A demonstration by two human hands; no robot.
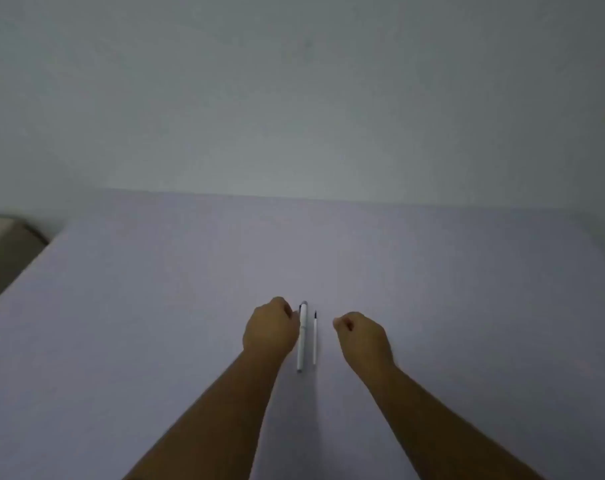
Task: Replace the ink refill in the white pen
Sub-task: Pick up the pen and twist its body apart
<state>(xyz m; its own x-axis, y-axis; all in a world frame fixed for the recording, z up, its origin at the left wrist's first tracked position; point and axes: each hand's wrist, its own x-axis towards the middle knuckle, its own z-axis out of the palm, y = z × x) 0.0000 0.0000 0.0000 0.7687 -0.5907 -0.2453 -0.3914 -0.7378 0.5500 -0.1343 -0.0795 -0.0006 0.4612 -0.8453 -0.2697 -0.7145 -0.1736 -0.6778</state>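
Observation:
A white pen (301, 337) lies on the pale table (155, 306), pointing away from me, cap end far. Just to its right lies a thin white ink refill (315, 337) with a dark tip at the far end, parallel to the pen. My left hand (268, 329) rests directly left of the pen with fingers curled, touching or nearly touching its barrel but not gripping it. My right hand (361, 336) sits a short way right of the refill, fingers curled into a loose fist, holding nothing.
A plain grey-white wall (294, 98) rises behind the table's far edge. At the far left, past the table's left edge, is a brown piece of furniture (7, 244).

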